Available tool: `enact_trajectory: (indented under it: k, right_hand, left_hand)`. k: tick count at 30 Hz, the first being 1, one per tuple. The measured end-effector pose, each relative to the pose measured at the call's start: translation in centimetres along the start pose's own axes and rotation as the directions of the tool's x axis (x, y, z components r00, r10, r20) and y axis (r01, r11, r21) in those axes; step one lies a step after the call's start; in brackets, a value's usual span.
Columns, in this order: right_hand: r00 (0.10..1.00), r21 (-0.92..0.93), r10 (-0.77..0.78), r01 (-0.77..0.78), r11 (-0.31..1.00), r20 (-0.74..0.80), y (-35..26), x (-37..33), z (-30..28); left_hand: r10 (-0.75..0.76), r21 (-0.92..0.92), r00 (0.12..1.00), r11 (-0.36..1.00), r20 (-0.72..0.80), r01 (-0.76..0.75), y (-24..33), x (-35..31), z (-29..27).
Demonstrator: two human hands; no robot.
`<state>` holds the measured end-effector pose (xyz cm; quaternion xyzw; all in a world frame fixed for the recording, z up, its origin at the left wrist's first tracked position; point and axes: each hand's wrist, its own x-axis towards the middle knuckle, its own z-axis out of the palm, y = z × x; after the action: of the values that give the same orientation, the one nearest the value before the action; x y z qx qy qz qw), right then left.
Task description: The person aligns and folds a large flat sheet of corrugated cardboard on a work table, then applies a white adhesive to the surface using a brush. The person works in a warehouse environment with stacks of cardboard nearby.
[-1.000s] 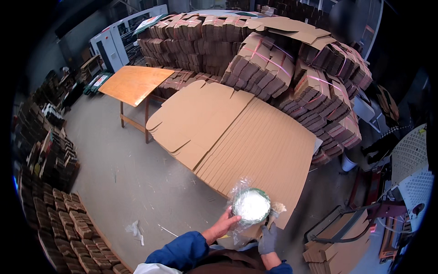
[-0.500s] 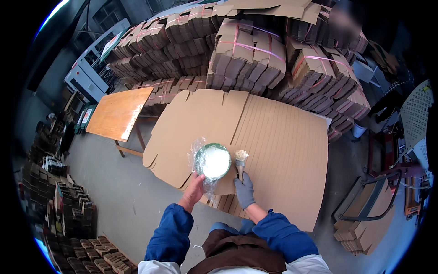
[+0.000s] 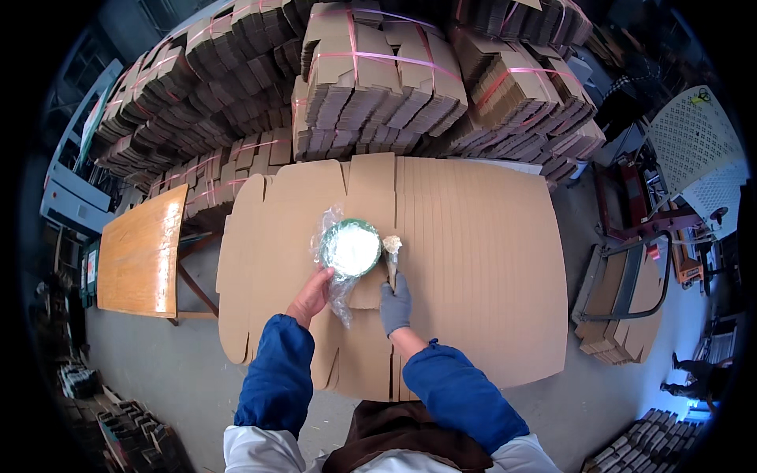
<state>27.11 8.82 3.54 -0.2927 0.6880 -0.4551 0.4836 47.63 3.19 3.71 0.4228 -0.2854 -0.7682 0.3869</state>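
My bare left hand (image 3: 313, 290) grips the near edge of a green bowl (image 3: 327, 236) lined with clear plastic film (image 3: 341, 303). White paste (image 3: 352, 249) fills the bowl. In my gloved right hand (image 3: 395, 306) is a brush (image 3: 392, 264), its handle pointing toward me and its paste-caked bristles up beside the bowl's right rim. Both are held over a broad layer of flat cardboard sheets (image 3: 481, 260), fanned in overlapping strips on the right. A wider cardboard blank (image 3: 272, 236) lies on the left. My fingertips under the bowl are partly hidden.
Strapped bundles of folded cardboard (image 3: 386, 79) are piled behind the sheets. A wooden table (image 3: 142, 256) stands at the left. To the right, a cart with a dark metal handle (image 3: 631, 276) carries cardboard, near a perforated pale panel (image 3: 694, 134). More stacks sit at lower left and lower right.
My view has turned and moved closer to the sheets. The bowl and brush stay in my hands, close together, and appear slightly farther left and higher in the picture.
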Motion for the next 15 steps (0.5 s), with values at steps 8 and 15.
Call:
enact_trajectory:
  k: [8, 15]
  right_hand:
    - [0.987, -0.126, -0.096, 0.079, 0.989, -0.133, 2.7, 0.4, 1.2]
    - [0.988, -0.084, -0.092, 0.082, 0.993, -0.122, 3.6, -1.3, -0.6]
  left_hand:
    - [-0.145, 0.025, 0.985, 0.989, 0.095, 0.143, 1.5, 1.2, -1.2]
    - [-0.097, 0.295, 0.995, 0.951, 0.015, 0.089, 0.5, 0.5, -2.9]
